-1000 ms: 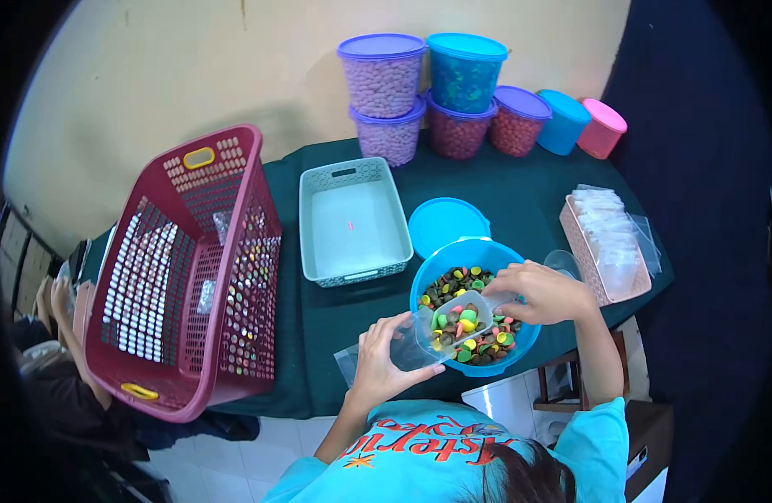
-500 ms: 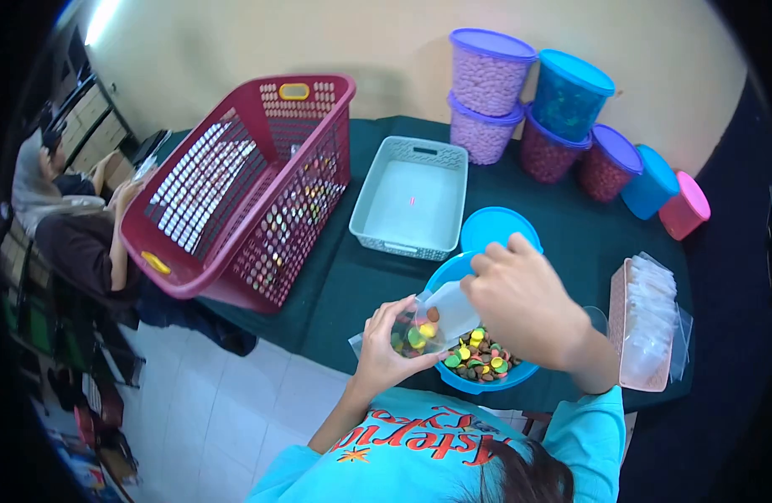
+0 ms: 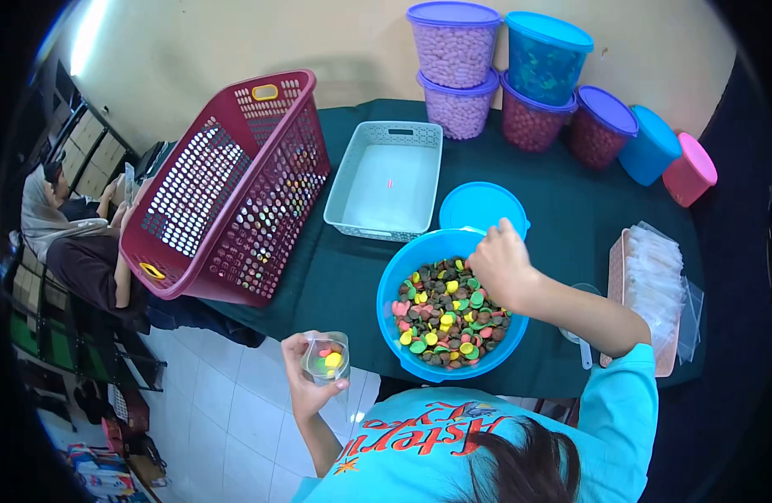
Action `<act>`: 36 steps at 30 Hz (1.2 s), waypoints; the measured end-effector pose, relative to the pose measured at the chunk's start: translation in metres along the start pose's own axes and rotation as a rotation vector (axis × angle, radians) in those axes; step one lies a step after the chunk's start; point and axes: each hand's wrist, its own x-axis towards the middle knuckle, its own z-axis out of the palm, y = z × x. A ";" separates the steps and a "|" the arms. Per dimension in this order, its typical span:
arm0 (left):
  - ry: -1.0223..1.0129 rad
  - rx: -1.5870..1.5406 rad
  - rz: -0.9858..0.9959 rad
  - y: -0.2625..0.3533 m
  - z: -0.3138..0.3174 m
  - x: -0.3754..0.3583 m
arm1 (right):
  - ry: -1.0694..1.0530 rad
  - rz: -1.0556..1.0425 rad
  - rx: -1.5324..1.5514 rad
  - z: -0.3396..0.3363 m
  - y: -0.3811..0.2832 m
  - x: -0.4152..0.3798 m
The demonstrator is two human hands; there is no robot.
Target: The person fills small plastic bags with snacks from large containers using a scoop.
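Observation:
My left hand (image 3: 306, 377) is closed around a clear plastic pouch (image 3: 339, 342), held upright with its mouth open. Some yellow, red and green button-shaped sweets show inside it, left of the blue tub. My right hand (image 3: 505, 267) is closed in a fist over the upper right of the blue tub (image 3: 387, 325). The scoop it gripped a moment earlier is hidden by the hand and the sweets. Brown, yellow, green and pink button-shaped sweets (image 3: 449, 318) fill the tub's lower part. The tub's round blue lid (image 3: 484, 205) lies just behind it.
A maroon laundry basket (image 3: 222, 251) stands at left, beside a pale grey-green tray (image 3: 340, 197). Lidded tubs (image 3: 532, 121) line the back wall. A pink basket (image 3: 664, 360) of clear pouches (image 3: 654, 272) sits at right. Two people (image 3: 84, 243) are at far left.
My left hand and the pouch have moved left and down, away from the tub. My right hand has drawn back from the pouch to over the sweets. The view has shifted slightly.

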 end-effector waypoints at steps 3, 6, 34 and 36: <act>0.051 0.040 -0.057 -0.004 0.008 -0.012 | 0.046 -0.055 -0.064 0.009 0.002 0.001; 0.045 0.049 -0.094 -0.001 0.024 -0.015 | -0.009 -0.171 0.151 0.008 0.021 -0.005; -0.067 0.312 0.027 0.013 0.060 -0.004 | 0.027 -0.504 1.052 0.069 -0.001 0.031; -0.055 0.416 0.101 0.018 0.059 0.004 | -0.007 -0.492 1.080 0.069 0.007 0.031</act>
